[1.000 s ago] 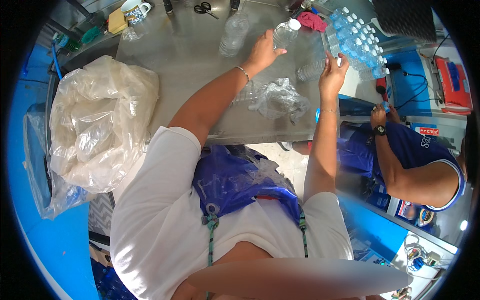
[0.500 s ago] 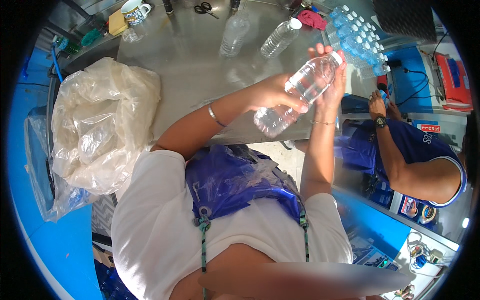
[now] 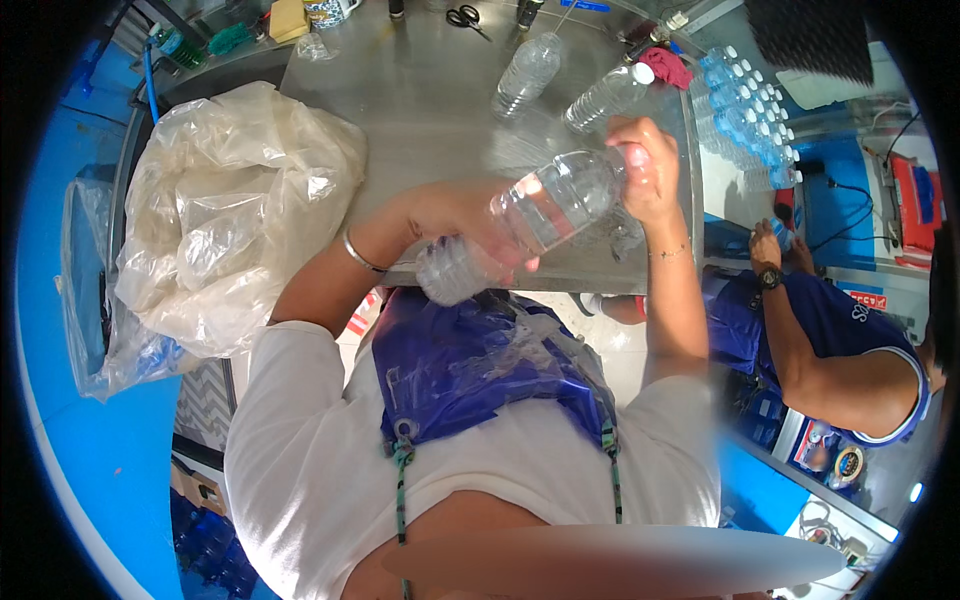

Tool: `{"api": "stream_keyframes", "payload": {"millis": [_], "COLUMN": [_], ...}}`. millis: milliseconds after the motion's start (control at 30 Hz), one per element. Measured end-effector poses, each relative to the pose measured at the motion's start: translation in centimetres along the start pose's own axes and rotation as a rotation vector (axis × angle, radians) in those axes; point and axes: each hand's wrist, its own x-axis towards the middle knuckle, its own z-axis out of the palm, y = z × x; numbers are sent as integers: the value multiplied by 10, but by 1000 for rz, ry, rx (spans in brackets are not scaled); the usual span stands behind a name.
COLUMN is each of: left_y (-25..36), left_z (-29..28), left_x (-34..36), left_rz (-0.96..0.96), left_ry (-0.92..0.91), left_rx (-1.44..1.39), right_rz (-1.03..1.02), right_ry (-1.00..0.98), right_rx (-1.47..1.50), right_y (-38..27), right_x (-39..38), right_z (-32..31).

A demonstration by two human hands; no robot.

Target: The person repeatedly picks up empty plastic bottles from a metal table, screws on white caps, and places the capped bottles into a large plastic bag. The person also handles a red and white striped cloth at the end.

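- Plastic bottle [image 3: 575, 205], clear and tilted, is held above the front edge of the steel table [image 3: 420, 125], its neck toward the person's right and its base low on the left, near the blue apron [image 3: 470, 365].
- Left hand [image 3: 470, 222] grasps the lower body; from where I stand, the bottle covers part of those fingers.
- Right hand [image 3: 648, 170] is closed over the neck end, hiding the cap, if one is on.
- My reading of the step: the top is being worked, or checked for tightness, while the other hand steadies the body.
- To my eye, the next move calls for a firm twisting grip above and a lighter one below, as thin walls could buckle.
- Beyond it, a white-capped bottle [image 3: 605, 98] stands on the steel; many more capped bottles [image 3: 745, 120] crowd together at the right.
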Motion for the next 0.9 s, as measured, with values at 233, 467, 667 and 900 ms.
{"api": "stream_keyframes", "payload": {"millis": [233, 467, 667, 900], "left_y": [-6, -9, -24, -47], "left_z": [-1, 19, 13, -71], "left_x": [14, 30, 90, 180], "left_rz": [-126, 109, 223, 210], "left_ry": [609, 783, 749, 976], "left_rx": [1333, 1329, 1174, 1066], "right_rz": [588, 461, 537, 711], "right_ry": [-232, -64, 73, 145], "right_rx": [-262, -134, -588, -1146], "right_y": [34, 5, 4, 41], "right_x": [-20, -27, -25, -67], "right_z": [28, -13, -33, -104]}}
